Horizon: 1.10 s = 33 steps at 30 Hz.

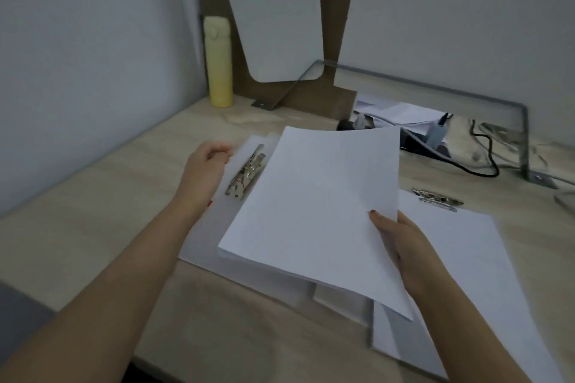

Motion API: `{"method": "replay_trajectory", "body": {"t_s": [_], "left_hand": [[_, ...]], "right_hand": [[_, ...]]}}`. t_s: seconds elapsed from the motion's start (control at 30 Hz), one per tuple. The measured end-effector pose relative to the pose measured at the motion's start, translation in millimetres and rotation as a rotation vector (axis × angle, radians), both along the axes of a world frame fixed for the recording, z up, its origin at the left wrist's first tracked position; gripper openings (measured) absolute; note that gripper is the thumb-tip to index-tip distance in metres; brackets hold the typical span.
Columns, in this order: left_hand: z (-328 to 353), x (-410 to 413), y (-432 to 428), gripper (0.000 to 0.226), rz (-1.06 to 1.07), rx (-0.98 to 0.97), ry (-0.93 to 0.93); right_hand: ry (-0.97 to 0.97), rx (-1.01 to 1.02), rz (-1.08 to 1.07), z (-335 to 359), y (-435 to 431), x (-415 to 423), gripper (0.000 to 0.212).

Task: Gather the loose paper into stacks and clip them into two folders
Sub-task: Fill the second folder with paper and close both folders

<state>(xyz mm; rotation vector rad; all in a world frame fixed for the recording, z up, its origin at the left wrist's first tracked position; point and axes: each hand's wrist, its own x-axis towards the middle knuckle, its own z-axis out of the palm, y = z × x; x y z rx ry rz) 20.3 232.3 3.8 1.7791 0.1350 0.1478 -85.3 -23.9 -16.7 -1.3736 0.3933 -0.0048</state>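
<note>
Head view: a stack of paper is held over the left folder on the desk. It is pinched at its right edge by the right hand — thumb on top, fingers beneath. Its near corner overhangs the right folder, where sheets lie with the right clip at their far edge. The left hand is curled at the left folder's far corner, just beside the left clip — whether anything is gripped cannot be told. A yellow bottle stands by the wall.
</note>
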Motion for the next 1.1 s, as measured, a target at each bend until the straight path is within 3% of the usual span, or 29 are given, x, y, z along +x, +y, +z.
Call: {"method": "replay_trajectory", "body": {"t_s": [0.1,0.33,0.47,0.6,0.83,1.1], "left_hand": [[-12,18,14,0.029,-0.096,0.102,0.157],[-14,37,7,0.025,-0.290,0.059,0.398],[-13,43,3,0.015,-0.326,0.085,0.408],[-15,47,3,0.021,-0.354,0.084,0.396],[-16,47,1,0.026,-0.307,-0.215,0.402],[-19,46,12,0.034,-0.380,-0.279,0.333]], "right_hand": [[0.030,-0.023,-0.006,-8,11,10,0.020],[0.054,0.000,-0.062,-22,30,24,0.020],[0.060,-0.024,-0.079,-28,39,27,0.032],[0.051,-0.038,-0.068,-30,41,29,0.028],[0.039,-0.032,-0.064,-31,42,25,0.026],[0.069,-0.065,-0.063,-33,39,23,0.028]]}}
